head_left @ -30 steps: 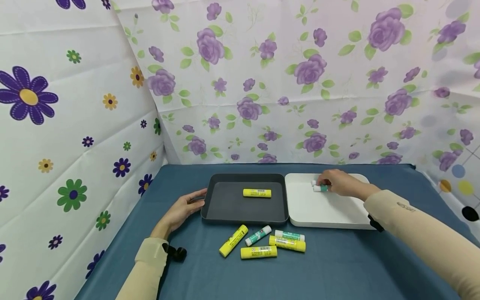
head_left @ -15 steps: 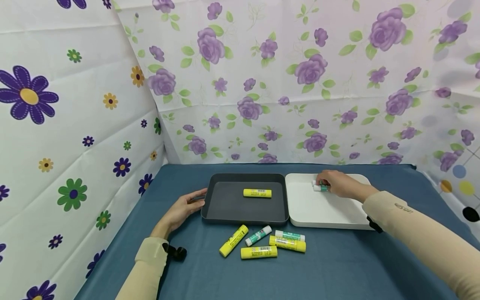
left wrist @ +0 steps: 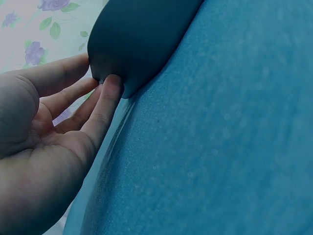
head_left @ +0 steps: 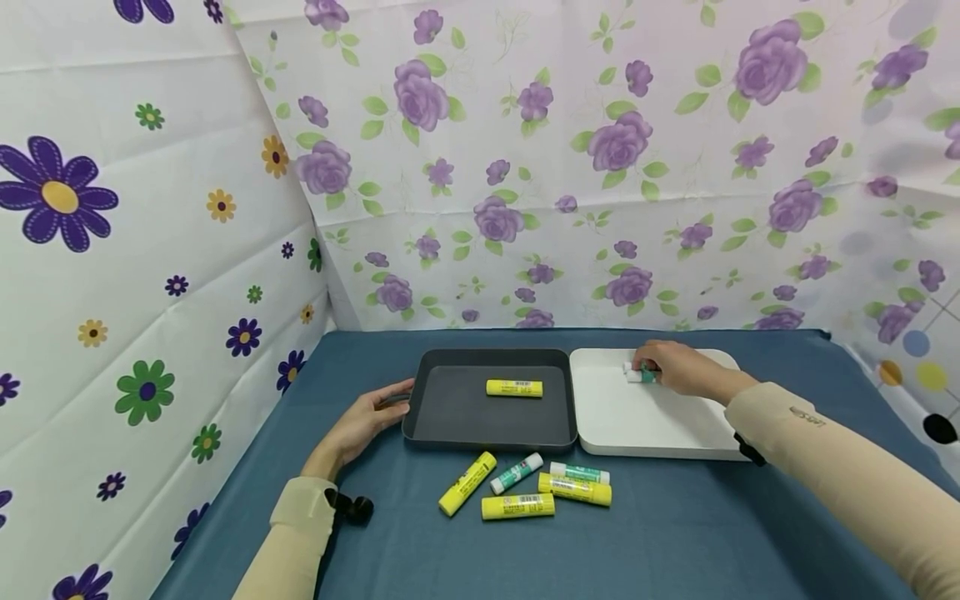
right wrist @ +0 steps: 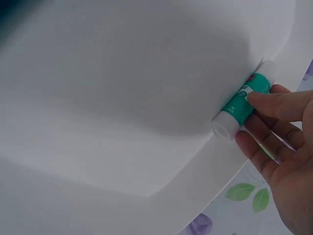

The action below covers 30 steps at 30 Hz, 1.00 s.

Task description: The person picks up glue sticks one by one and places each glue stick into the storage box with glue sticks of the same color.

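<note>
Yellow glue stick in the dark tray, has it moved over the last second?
No, the yellow glue stick keeps the same place inside the dark tray in the head view.

A green-and-white glue stick (right wrist: 239, 105) lies on its side in a white tray (head_left: 660, 427), pinched by the right hand (head_left: 681, 369); the left hand (head_left: 360, 427) touches the adjoining dark grey tray (head_left: 465, 421), a yellow glue stick (head_left: 514, 389) flat inside; in front lie three yellow glue sticks (head_left: 517, 507) and two green-and-white ones (head_left: 517, 473).

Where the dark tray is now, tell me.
In the head view, the dark tray sits left of the white tray, its left side touched by the left hand.
</note>
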Available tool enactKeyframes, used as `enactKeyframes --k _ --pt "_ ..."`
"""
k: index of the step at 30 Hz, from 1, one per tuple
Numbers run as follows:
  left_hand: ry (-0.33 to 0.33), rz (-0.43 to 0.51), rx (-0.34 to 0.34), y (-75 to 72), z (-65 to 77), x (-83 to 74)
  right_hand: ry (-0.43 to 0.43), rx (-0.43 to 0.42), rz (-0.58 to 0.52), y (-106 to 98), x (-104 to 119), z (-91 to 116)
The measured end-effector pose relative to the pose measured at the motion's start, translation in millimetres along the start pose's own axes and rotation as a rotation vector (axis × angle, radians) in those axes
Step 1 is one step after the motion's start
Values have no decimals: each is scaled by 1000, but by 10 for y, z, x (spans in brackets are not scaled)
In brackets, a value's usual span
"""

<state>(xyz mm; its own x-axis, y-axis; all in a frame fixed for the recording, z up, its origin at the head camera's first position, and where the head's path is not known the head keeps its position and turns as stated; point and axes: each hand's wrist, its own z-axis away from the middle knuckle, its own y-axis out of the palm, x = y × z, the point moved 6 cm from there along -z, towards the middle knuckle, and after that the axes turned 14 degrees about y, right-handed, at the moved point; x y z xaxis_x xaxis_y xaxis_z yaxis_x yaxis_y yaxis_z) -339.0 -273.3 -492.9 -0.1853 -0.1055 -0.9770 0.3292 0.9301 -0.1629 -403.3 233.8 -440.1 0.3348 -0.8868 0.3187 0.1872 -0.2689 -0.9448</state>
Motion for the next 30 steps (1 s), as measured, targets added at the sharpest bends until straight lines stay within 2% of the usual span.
enactKeyframes --k 12,21,30 --pt "8 11 11 16 5 -23 36 0 -23 -69 -77 2" --pt "9 -6 6 18 14 -45 17 -27 -134 -232 -76 90" --pt "11 -5 6 18 10 -24 1 -72 -264 -407 -24 296"
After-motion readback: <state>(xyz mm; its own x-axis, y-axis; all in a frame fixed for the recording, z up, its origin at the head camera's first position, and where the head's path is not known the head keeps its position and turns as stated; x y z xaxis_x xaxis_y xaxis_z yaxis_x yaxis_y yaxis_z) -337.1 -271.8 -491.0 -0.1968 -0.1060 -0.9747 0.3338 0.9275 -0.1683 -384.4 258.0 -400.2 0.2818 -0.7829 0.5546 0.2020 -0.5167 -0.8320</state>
